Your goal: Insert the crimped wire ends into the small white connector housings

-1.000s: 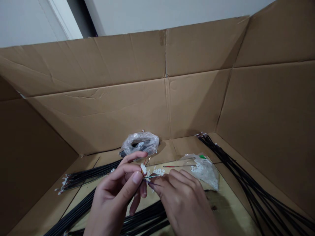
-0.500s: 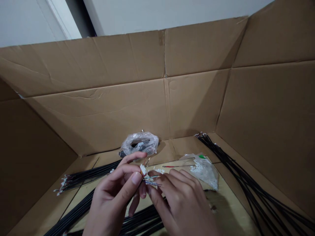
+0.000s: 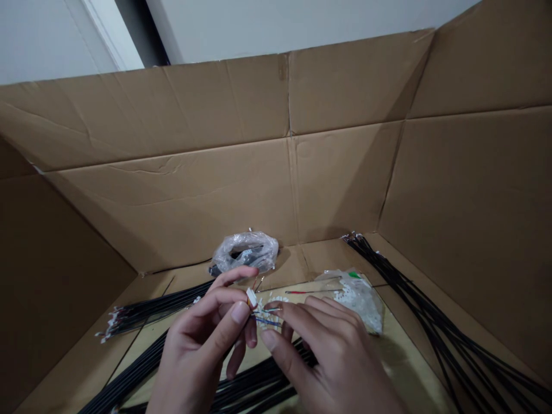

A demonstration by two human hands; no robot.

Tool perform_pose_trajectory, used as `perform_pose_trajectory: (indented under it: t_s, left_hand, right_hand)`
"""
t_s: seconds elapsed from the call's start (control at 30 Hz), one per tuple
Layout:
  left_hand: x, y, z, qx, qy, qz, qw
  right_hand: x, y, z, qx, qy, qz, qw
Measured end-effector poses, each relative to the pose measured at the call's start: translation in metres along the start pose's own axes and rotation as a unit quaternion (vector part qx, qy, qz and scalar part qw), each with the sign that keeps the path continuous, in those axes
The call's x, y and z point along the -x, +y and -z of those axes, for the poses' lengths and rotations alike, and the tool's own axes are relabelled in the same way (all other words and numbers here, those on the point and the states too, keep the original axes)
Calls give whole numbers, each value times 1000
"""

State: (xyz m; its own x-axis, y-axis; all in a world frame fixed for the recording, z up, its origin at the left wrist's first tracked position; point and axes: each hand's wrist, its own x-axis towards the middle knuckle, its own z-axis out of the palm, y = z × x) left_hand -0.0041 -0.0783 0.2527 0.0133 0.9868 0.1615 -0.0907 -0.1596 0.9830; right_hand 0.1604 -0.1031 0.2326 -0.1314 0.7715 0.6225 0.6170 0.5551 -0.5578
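Note:
My left hand (image 3: 202,351) pinches a small white connector (image 3: 251,296) between thumb and forefinger, low in the middle of the view. Thin coloured wires (image 3: 266,317) run from the connector to the right. My right hand (image 3: 332,359) has its fingertips closed on those wire ends, just right of the connector. A black cable (image 3: 259,382) passes under both hands. Loose white connectors (image 3: 276,300) lie on the cardboard just behind my fingers.
Tall cardboard walls (image 3: 241,190) enclose the work area. Black cable bundles lie at left (image 3: 146,313) and along the right wall (image 3: 435,330). A clear bag of white connectors (image 3: 360,299) sits right of my hands, a crumpled plastic bag (image 3: 245,253) behind them.
My right hand has shifted slightly right and down, and its fingers have moved along the wire ends. The left hand keeps the connector in the same place.

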Motion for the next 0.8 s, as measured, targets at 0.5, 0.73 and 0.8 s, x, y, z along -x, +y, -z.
perform_pose_trajectory:
  t_s: [0.5,0.73,0.8]
  left_hand:
    - [3,4,-5,4,12,5,1000]
    - [6,4,-4,-26,22,2,999]
    - [6,4,-4,-31,32,2,999]
  right_hand:
    - [-5,3,0,-50,-62,30,996]
    - [-5,4,-3,-45,-62,25,997]
    - [-5,4,-3,-41,-59,24,997]
